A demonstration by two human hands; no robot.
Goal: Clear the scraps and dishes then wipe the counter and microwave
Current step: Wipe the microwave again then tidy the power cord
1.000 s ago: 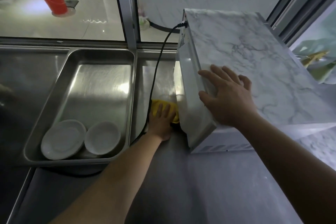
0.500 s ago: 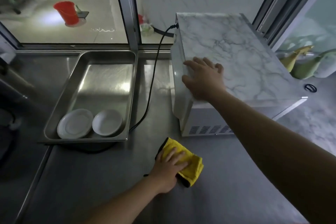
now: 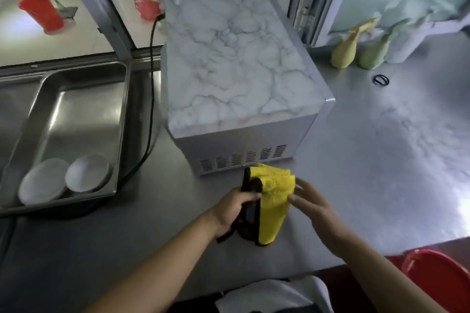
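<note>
Stainless steel counter (image 3: 368, 160) runs under a window, dim and smeared with glare. Just in front of the marble-topped microwave (image 3: 236, 63), a yellow cloth (image 3: 273, 198) with a dark backing hangs folded between both hands: left hand (image 3: 232, 207) clenched on its dark edge, right hand (image 3: 314, 207) pinching the yellow side. Left of the microwave, a steel tray (image 3: 76, 99) holds two white dishes (image 3: 63, 180); right of it, the counter lies open.

Both forearms reach toward 12 o'clock. The left hand (image 3: 235, 207) is closed in a grip. The right hand (image 3: 314, 207) pinches with its fingers (image 3: 296, 199) at 9 o'clock.
</note>
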